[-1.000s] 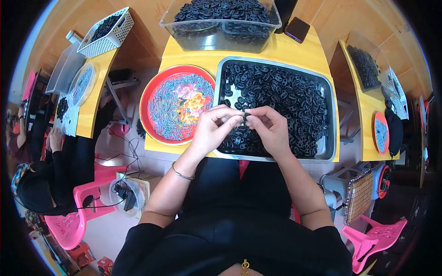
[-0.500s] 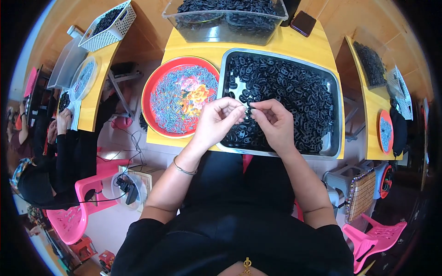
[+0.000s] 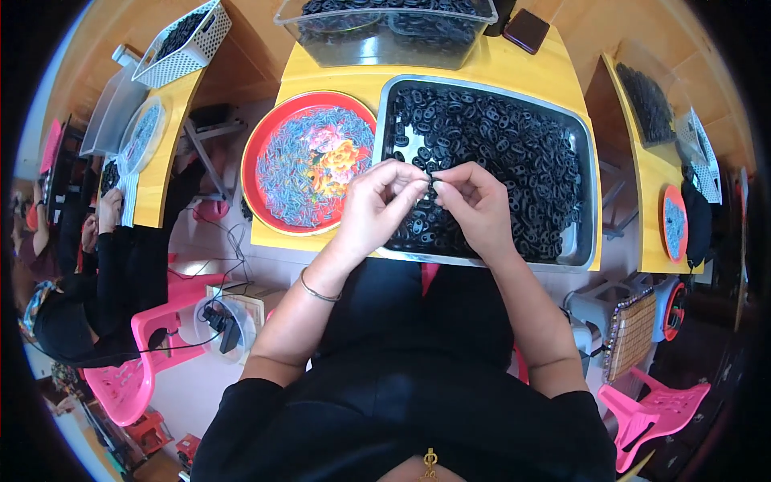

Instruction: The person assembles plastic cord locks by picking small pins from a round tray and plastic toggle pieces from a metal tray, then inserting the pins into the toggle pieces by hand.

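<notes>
Hands: the left hand (image 3: 376, 201) and right hand (image 3: 479, 201) meet above the steel tray, thumb and forefinger of each pinched narrow on a small black piece (image 3: 434, 178); its exact form is too small to tell.
Steel tray: rectangular, shiny rim (image 3: 593, 193), heaped with black two-holed oval pieces (image 3: 498, 161); bare metal shows at far left and in the lower right corner.
Red tray: round, rim (image 3: 250, 169) just beside the steel tray, strewn with thin blue-grey rods (image 3: 281, 185) over a flower print (image 3: 341, 157).
Clear bin: see-through plastic box (image 3: 377, 50) at the far side, piled with black pieces.
Table edges: yellow tabletop (image 3: 337, 76) bare between bin and trays; the red tray juts past its left edge, the steel tray lines the near edge.
Far right corner: dark brown flat case (image 3: 526, 30), rounded corners.
</notes>
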The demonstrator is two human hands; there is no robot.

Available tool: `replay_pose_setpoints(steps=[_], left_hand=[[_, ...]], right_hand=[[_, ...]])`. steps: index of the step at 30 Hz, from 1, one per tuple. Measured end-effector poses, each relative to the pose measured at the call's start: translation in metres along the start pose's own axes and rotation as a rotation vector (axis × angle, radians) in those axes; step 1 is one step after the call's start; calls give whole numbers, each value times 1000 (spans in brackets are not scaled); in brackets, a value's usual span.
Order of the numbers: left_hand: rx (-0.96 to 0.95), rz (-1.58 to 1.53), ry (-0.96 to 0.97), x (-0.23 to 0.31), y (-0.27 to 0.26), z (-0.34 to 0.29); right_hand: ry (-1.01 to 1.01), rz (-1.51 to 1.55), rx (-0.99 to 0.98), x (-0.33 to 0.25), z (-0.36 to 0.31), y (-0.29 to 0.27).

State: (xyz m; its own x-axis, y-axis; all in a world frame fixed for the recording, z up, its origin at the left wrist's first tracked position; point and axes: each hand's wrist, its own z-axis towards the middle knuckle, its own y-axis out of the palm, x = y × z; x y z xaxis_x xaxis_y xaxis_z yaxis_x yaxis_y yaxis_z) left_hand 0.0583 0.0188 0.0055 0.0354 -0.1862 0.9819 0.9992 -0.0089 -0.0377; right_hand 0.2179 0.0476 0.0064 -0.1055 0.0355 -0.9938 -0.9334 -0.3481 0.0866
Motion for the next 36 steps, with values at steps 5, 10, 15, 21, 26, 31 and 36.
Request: replay_pose_setpoints(steps=[5,10,15,21,26,31,36], left_hand=[[60,255,75,5,-9,21],[-108,1011,306,1,2,42],[-175,1188,298,-9,13,51],[-167,1192,251,-7,9,42],[-183,1319,294,-3,17,38],[-223,1107,341,2,-1,31],[-83,-173,-143,1,-11,19]], right_hand=[[-132,-58,182,0,4,-2],[-186,23,215,0,6,0],[-126,-42,196,-3,1,-1],[-129,-37,150,-5,0,5],[-165,-48,150,-6,0,2],[-175,-38,104,0,-1,1],[-103,28,111,-7,-1,5]])
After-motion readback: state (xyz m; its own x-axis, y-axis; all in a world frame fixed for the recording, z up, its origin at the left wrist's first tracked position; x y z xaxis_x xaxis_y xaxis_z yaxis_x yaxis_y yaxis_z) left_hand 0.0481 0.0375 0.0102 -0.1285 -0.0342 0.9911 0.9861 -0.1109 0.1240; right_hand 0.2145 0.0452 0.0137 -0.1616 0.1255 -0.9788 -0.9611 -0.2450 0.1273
